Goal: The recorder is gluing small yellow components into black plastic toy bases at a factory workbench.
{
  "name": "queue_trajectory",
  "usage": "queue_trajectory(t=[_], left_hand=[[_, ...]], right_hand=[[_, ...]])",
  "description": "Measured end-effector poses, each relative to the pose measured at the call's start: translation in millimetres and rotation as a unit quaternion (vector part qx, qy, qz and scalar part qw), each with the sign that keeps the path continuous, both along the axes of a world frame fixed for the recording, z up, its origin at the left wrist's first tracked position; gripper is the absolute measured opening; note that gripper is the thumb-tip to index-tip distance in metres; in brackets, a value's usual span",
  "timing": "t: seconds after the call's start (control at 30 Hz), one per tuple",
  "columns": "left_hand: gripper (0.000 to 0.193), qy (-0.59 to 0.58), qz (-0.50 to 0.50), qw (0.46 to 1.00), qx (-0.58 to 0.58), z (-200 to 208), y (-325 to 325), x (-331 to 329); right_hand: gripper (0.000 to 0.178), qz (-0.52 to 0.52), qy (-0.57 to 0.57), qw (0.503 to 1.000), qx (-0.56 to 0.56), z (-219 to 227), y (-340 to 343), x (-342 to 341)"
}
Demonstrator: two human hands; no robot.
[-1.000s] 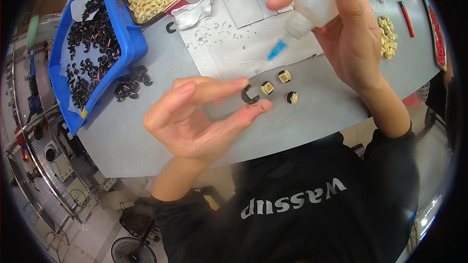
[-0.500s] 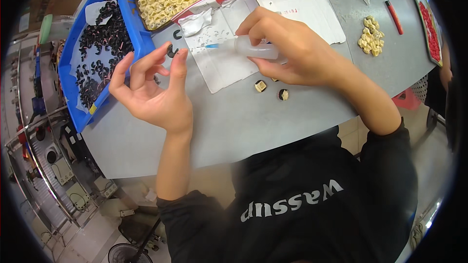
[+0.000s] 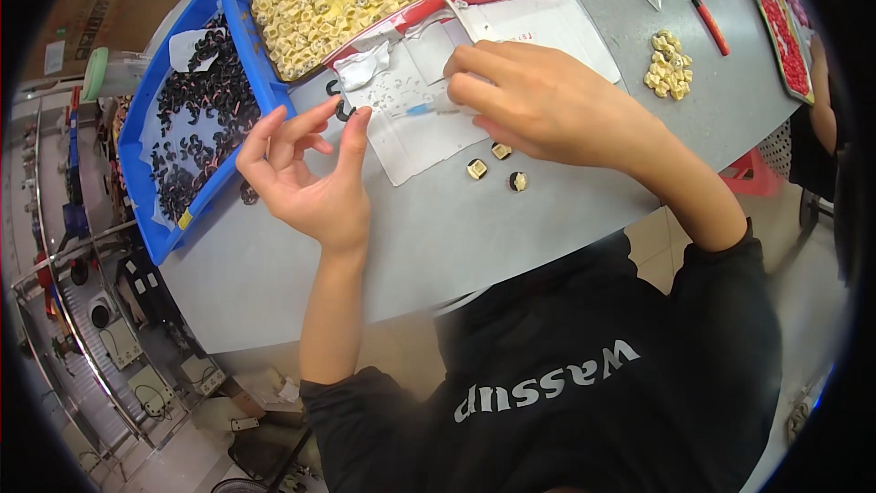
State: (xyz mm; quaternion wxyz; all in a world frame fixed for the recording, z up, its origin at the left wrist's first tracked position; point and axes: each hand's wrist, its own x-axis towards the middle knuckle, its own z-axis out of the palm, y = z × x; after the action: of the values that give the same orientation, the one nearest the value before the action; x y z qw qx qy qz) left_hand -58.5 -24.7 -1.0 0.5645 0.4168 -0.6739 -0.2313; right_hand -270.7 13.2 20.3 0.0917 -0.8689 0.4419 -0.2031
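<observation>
Currently, the thumb and index finger of your left hand (image 3: pixel 315 187) pinch a small black curved piece (image 3: pixel 345 111); the other fingers are loosely bent, with nothing visible in them. The piece is above the table (image 3: pixel 420 237), toward its left edge, near the border of the white sheet (image 3: pixel 415 160). It should be very light, maybe slightly springy and delicate at its thin ends, so its outer back seems the safest place to hold. Its hollow seems to look rightward; it is too small to be sure of its long axis.

Your right hand (image 3: pixel 561 105) is closed around a translucent bottle (image 3: pixel 445 102), mostly covered by the fingers. It is probably light and squeezable, best taken by the body. Its blue nozzle (image 3: pixel 419 110) points left, apart from the curved piece, and the long axis goes roughly along the table's near edge.

Closer to that edge lie three cream-and-black pieces (image 3: pixel 476 169). Farther out, the blue tray (image 3: pixel 157 242) stands at the table's left edge.
</observation>
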Motion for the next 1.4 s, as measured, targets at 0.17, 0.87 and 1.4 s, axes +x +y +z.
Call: queue_trajectory(t=[0.17,0.87,1.4], left_hand=[[0.056,0.009,-0.008,1.0,0.017,-1,4,2],[0.055,-0.038,-0.086,0.995,-0.015,-1,13,-1],[0.06,-0.062,-0.181,0.976,-0.108,4,25,-1]], right_hand=[[0.024,-0.012,-0.04,0.999,0.014,20,18,-10],[0.013,-0.211,0.078,0.969,0.102,24,37,-143],[0.02,0.091,-0.498,0.814,0.285,15,-2,12]])
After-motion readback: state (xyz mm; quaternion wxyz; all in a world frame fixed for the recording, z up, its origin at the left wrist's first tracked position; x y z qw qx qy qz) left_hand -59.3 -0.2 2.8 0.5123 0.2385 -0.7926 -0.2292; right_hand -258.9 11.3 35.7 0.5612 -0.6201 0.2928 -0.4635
